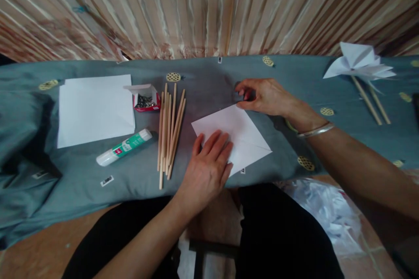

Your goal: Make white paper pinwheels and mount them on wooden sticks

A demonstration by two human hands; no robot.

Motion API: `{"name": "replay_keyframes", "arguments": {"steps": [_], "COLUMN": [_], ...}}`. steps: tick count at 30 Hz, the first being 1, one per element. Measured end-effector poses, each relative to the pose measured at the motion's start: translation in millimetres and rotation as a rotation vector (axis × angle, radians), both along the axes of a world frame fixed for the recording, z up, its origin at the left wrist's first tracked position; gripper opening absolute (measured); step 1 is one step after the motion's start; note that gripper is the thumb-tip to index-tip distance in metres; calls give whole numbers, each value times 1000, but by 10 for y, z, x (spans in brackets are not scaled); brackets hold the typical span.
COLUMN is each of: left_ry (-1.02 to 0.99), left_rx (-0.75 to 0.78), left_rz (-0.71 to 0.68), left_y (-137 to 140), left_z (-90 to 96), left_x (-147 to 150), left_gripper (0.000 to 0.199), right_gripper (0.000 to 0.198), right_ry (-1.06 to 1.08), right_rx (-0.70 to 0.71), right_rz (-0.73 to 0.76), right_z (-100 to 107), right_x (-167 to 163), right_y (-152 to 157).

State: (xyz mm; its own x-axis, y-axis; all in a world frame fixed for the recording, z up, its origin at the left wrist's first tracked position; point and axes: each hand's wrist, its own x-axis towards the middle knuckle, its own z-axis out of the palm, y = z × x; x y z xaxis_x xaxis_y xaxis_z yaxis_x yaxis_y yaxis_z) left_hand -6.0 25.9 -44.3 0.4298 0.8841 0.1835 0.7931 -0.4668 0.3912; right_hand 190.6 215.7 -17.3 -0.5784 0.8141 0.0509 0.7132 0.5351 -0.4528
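A square sheet of white paper (250, 135) with a diagonal crease lies turned on the cloth in front of me. Spread flat over its left part is my left hand (211, 161), open, pressing the sheet down. At the paper's far corner is my right hand (266, 96), with a bangle on the wrist. Its fingers are curled and the thumb is against the corner; the grip itself is partly hidden. Several thin wooden sticks (170, 130) lie in a bunch left of the paper.
A stack of white paper (96, 111), a glue stick (124, 147) and a red box (145, 100) of small metal pieces lie to the left. Paper pinwheels (360, 65) on sticks lie far right. Behind hangs a pleated curtain (209, 8); a clear plastic bag (330, 213) sits below the edge.
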Motion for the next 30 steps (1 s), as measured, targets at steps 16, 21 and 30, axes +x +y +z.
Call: {"name": "replay_keyframes", "arguments": {"steps": [16, 21, 30], "left_ry": [4, 12, 14], "left_rx": [-55, -65, -89], "left_rz": [6, 28, 43], "left_y": [28, 37, 43], "left_z": [36, 68, 74], "left_x": [21, 49, 39], "left_gripper": [39, 39, 40], "right_gripper": [71, 90, 80], "right_ry": [255, 7, 70], "right_rx": [-36, -112, -141], "right_rz": [-331, -398, -550], "right_z": [-164, -225, -277], "right_x": [293, 127, 224], "right_y": [-687, -1188, -1265]}}
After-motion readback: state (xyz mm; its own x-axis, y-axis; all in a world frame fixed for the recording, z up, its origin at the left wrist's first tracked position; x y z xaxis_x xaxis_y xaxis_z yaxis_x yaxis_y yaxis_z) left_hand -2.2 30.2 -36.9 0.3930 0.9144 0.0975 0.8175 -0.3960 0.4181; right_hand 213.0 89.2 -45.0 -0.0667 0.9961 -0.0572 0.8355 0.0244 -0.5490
